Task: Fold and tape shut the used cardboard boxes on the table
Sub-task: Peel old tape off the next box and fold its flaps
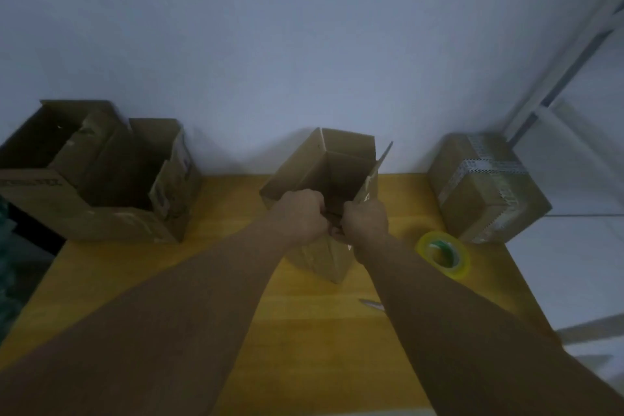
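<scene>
Done: taped box (486,189) at right. Now left hand (300,214) and right hand (364,218) curl fingers round near flap of middle box (324,176), mid worktop (304,314), flaps up. Also left boxes (67,199) open, untaped; tape roll (444,255) beside.

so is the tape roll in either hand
No, the tape roll lies on the table; the left hand and right hand both grip the middle box.

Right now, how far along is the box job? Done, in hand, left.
Done: the taped box on the right, sealed with strips across its top. In hand: the middle box, flaps up, with the left hand and right hand gripping its near edge; not yet closed. Left: the open cardboard at the far left, one box or two I cannot tell. The tape roll lies on the table.
</scene>
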